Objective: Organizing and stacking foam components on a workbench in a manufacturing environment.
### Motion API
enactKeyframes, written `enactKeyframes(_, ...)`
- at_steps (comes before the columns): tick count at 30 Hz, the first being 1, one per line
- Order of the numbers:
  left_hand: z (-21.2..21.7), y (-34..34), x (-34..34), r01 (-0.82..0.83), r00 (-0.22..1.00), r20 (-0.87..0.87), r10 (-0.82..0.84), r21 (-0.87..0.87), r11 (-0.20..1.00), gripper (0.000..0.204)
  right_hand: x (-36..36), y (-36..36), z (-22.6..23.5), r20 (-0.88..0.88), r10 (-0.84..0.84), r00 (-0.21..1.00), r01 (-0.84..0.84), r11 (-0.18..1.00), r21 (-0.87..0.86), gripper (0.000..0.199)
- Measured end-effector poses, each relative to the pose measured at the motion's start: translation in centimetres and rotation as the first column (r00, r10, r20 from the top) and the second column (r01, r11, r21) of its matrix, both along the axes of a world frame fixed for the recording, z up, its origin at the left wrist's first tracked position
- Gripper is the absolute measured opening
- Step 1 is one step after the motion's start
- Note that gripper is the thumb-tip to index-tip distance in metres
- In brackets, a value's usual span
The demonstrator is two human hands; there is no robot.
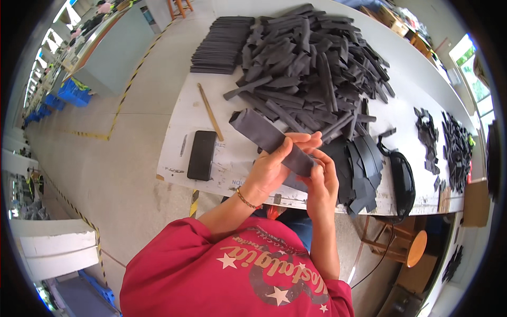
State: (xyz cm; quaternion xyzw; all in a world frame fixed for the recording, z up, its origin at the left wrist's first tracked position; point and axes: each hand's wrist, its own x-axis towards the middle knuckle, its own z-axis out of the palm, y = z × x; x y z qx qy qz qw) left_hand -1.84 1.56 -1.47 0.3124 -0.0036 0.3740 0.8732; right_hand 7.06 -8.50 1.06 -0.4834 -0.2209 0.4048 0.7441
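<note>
A dark grey fabric strip [257,129], its far end curled over like a flat tube, is held up over the table's front edge in both hands. My left hand [270,168] grips it near its middle, thumb on top. My right hand [323,179] pinches the near end between thumb and fingers. Just beyond them lies a big loose heap of similar dark strips [317,63]. By my right hand, flat dark pieces [364,171] lie fanned in an overlapping stack. What lies directly under my hands is partly hidden.
On the white table [182,111] are a black phone [202,156], a wooden stick [210,112] and a neat stack of strips [222,45]. A glossy black object [402,182] with a cord sits right. Smaller dark piles [457,148] lie farther right; a wooden stool [416,248] stands below.
</note>
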Motion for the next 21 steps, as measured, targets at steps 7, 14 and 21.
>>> enactKeyframes(7, -1.3, 0.8, 0.2, 0.090, 0.992, 0.109, -0.068, -0.212, 0.973, 0.037, -0.6, -0.5, -1.0, 0.443, -0.120, 0.888, 0.140, 0.990, -0.012, 0.009)
enactKeyframes(14, -0.4, 0.8, -0.4, 0.030, 0.999, -0.035, -0.032, -0.039, 0.999, 0.037, 0.9, -0.7, -2.8, 0.315, 0.101, 0.944, -0.048, 0.984, -0.170, 0.015)
enactKeyframes(21, -0.2, 0.9, -2.4, 0.363, 0.873, -0.399, -0.282, 0.143, 0.921, 0.039, 4.1, 0.0, 4.3, 0.692, -0.027, 0.722, 0.022, 1.000, 0.017, 0.025)
